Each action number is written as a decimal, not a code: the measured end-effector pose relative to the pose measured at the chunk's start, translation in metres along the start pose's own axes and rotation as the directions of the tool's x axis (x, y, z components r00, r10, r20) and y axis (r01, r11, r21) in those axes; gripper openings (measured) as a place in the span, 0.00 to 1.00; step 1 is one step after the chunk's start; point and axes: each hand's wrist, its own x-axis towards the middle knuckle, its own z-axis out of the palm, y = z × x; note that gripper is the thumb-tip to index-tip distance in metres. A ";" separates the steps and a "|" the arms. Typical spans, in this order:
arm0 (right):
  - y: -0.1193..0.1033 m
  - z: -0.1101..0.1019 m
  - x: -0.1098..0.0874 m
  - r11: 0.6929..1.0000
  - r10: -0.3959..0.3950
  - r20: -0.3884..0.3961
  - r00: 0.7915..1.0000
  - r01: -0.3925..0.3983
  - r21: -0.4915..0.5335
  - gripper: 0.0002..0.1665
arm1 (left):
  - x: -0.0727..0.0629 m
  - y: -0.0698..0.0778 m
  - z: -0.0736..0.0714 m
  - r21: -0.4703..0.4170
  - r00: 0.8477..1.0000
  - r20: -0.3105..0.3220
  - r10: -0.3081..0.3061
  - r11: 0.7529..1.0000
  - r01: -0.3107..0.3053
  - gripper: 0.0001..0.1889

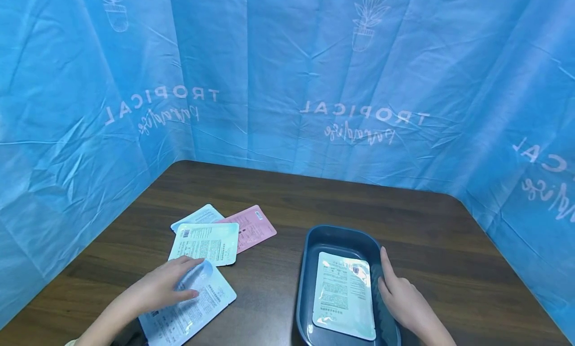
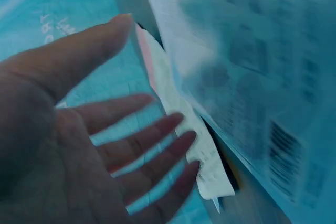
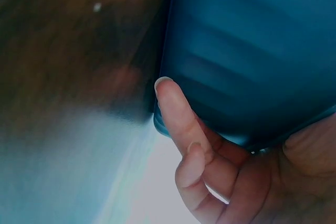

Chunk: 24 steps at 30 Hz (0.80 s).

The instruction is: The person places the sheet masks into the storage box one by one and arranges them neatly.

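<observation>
Now, right hand (image 1: 406, 303) gripping the tray (image 1: 343, 238), left hand (image 1: 161, 285) hangs loose over a likely light, slick blue packet (image 1: 210, 301), best pinched at its edge.

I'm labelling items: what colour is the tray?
The tray is dark blue; the head view shows it best.
</observation>
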 end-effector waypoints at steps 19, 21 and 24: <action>0.000 0.001 0.000 1.000 0.010 -0.006 1.000 -0.010 0.005 0.39 | 0.002 -0.008 0.010 0.118 0.981 0.070 -0.182 0.978 0.173 0.53; 0.000 0.001 0.000 1.000 0.007 -0.006 1.000 -0.007 0.007 0.39 | 0.002 -0.008 0.010 0.106 0.981 0.069 -0.182 0.979 0.174 0.53; 0.000 0.000 0.000 1.000 0.006 -0.004 1.000 -0.006 0.011 0.39 | 0.003 -0.007 0.009 0.090 0.980 0.059 -0.187 0.979 0.182 0.51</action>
